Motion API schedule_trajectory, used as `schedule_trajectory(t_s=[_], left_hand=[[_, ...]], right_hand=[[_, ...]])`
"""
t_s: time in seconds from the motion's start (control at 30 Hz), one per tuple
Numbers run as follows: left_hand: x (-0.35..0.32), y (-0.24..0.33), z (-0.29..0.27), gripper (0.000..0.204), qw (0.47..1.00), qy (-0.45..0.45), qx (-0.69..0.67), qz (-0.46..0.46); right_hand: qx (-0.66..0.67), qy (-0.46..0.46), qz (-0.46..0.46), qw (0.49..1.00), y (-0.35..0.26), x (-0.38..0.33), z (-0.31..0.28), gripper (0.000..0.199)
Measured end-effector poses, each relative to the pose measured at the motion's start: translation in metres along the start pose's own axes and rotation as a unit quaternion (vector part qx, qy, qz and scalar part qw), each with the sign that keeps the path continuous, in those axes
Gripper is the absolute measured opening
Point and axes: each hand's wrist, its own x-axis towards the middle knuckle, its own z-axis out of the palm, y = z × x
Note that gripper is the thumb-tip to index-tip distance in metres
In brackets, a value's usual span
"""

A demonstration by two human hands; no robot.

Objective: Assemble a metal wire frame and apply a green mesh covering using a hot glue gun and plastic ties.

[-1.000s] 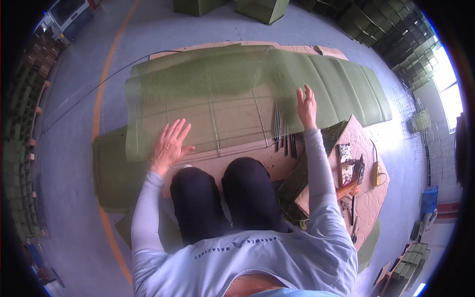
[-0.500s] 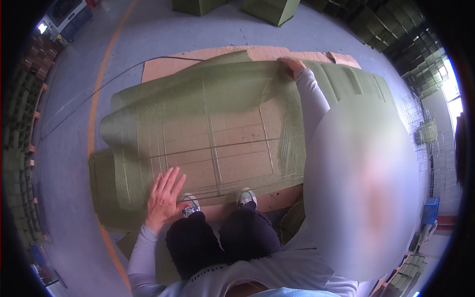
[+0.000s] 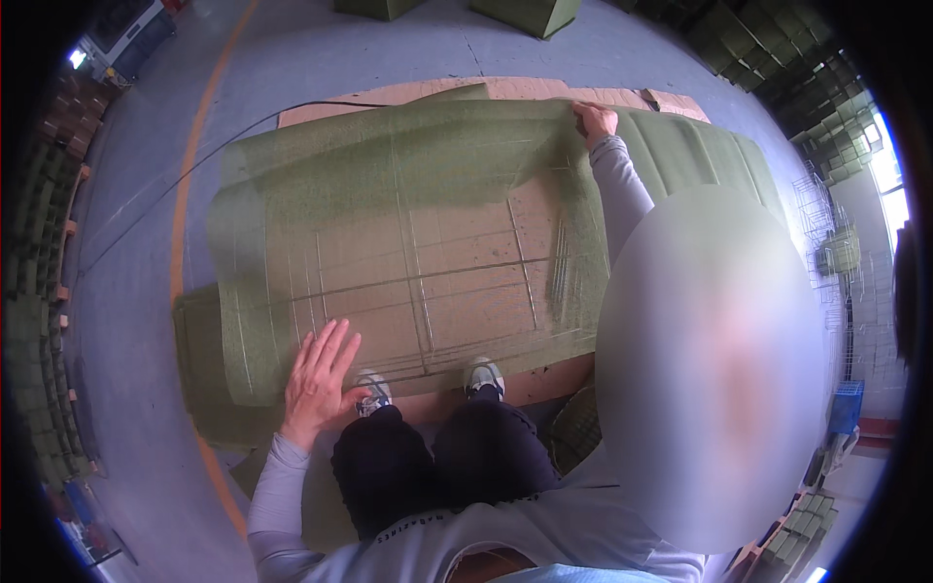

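Before me lies a sheet of thin green mesh fabric [image 3: 321, 175], see-through in places and wrinkled along its far side. Thin metal wires [image 3: 418, 282] form a frame that shows through the sheet. My left hand [image 3: 319, 379] rests palm down near the sheet's near left part, fingers stretched out. At the far side, right of the middle, my right hand [image 3: 598, 121] has its fingers closed on the mesh edge. More folded green fabric [image 3: 690, 151] lies just right of it. A large blurred patch hides my right upper arm and the area around it.
Brown cardboard [image 3: 530, 89] lies on the grey floor under the work. A dark cable [image 3: 262, 119] runs off to the left, across an orange floor line [image 3: 185, 185]. Green boxes [image 3: 530, 15] stand beyond. Stacked green goods [image 3: 39, 291] line the left, and wire frames [image 3: 821, 219] the right.
The mesh's far and left parts have flattened out and its left edge hangs straighter. My right hand has shifted slightly right, its fingers more curled. My left hand has barely moved.
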Motion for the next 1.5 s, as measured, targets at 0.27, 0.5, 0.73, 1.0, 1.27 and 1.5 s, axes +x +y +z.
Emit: schedule_trajectory(t_s=[0.27,0.5,0.73,1.0,1.27,1.5], left_hand=[[0.012,0.005,0.002,0.087,0.999,0.003,-0.029,0.016],[0.006,-0.008,-0.009,0.085,0.998,-0.042,-0.043,0.008],[0.014,-0.004,-0.006,0.080,0.996,-0.074,-0.048,0.001],[0.020,-0.002,-0.002,0.081,0.995,-0.078,-0.061,0.006],[0.001,-0.004,-0.019,0.082,0.996,-0.081,-0.046,-0.004],[0.009,0.008,0.001,0.085,0.997,-0.046,-0.060,0.022]], right_hand=[[-0.088,-0.161,0.019,0.983,0.052,0.037,-0.042,0.026],[0.070,-0.267,0.095,0.957,0.034,0.006,0.002,0.027],[0.125,-0.326,0.038,0.936,0.073,0.042,0.029,0.028],[0.256,-0.209,0.143,0.933,0.095,0.073,0.028,0.028],[0.042,-0.159,0.028,0.986,0.123,-0.001,-0.032,0.028],[0.022,0.006,-0.052,0.998,0.018,-0.029,-0.095,0.026]])
